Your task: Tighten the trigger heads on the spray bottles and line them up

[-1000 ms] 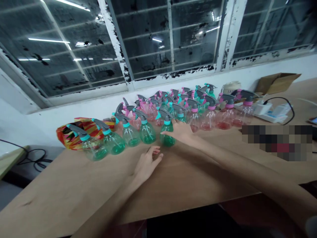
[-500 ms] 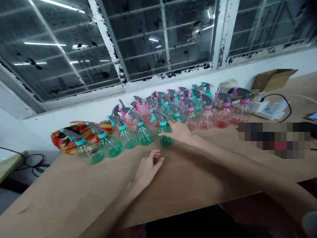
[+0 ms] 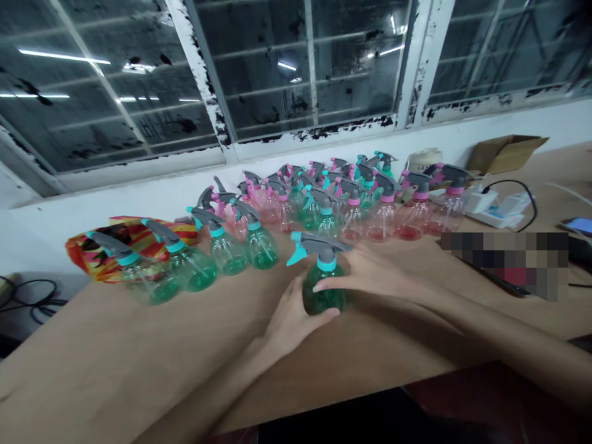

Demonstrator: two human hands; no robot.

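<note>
Head view, the only one available, with twelve o'clock straight ahead of the person. The green spray bottle (image 3: pixel 327 300) was at twelve, upright and nearer the table's front edge than the other bottles. The right hand (image 3: pixel 372 274) grasped it from the three o'clock side, thumb across its front. The left hand (image 3: pixel 289 314) was curled round its lower nine o'clock side, thumb before the base. Whether the base touched the table (image 3: pixel 115 357) could not be told.

Change noted: half a second earlier, the bottle stood farther back, with only the right hand at it and the left hand free. It had since come toward the person. In my judgement, the work had passed from reaching to two-handed handling of a single bottle.

Four teal-collared bottles (image 3: pixel 192 271) stood toward eleven, apart from the hands. Pink-collared bottles (image 3: pixel 410 223) stood toward one, behind the right hand.
</note>
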